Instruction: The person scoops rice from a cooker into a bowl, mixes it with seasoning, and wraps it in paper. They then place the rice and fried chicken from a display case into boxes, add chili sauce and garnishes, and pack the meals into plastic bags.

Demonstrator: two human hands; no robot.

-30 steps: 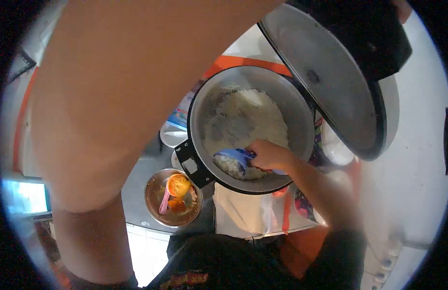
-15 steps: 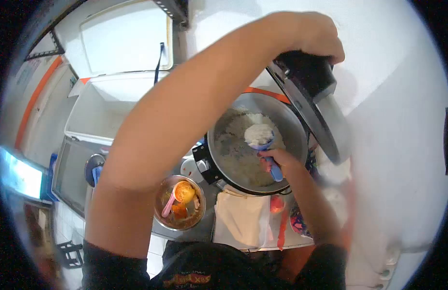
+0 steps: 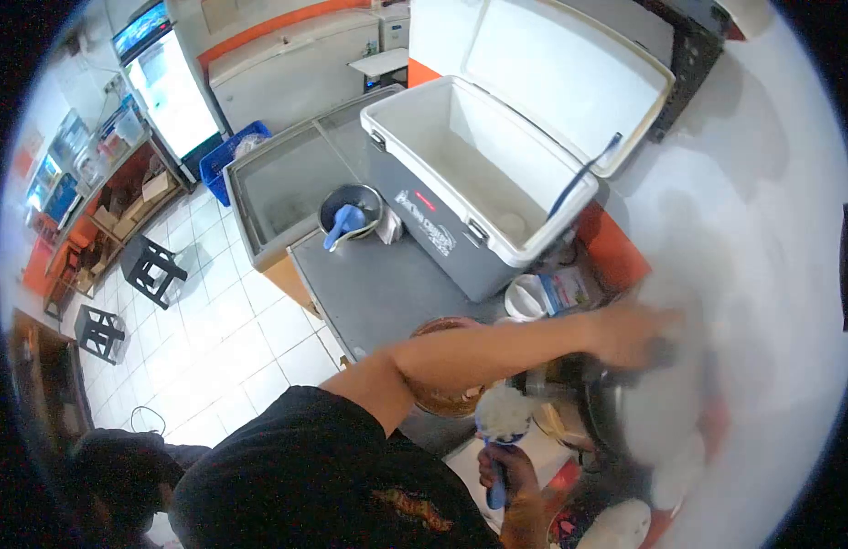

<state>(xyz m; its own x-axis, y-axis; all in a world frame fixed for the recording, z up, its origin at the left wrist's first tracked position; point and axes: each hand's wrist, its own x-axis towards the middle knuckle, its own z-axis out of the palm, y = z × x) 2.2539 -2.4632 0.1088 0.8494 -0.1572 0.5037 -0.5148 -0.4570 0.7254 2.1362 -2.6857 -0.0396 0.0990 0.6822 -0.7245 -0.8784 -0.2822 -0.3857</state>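
My right hand (image 3: 510, 472) is closed round the handle of a blue rice scoop (image 3: 495, 489). A rounded mound of white rice (image 3: 504, 412) fills the scoop, which is held in front of my body. My left arm reaches across to the right, and my left hand (image 3: 630, 337), blurred by motion, is closed on the black knob of the pot lid (image 3: 660, 354). Below that hand the pot is mostly hidden and smeared. Under my left forearm is a metal bowl (image 3: 442, 400), partly covered by the arm. Wrapping paper (image 3: 465, 462) lies beneath the scoop.
A grey and white cooler box (image 3: 424, 233) stands with its lid raised on the grey counter (image 3: 369, 293). Near it sit a bowl (image 3: 351, 197) with a blue scoop and a white tub (image 3: 526, 297). Black stools (image 3: 152, 270) stand on the tiled floor. A white wall borders the right.
My view has swung left toward the room. The loaded scoop has left the pot and is nearer my body. My left hand has brought the lid lower, over the pot.
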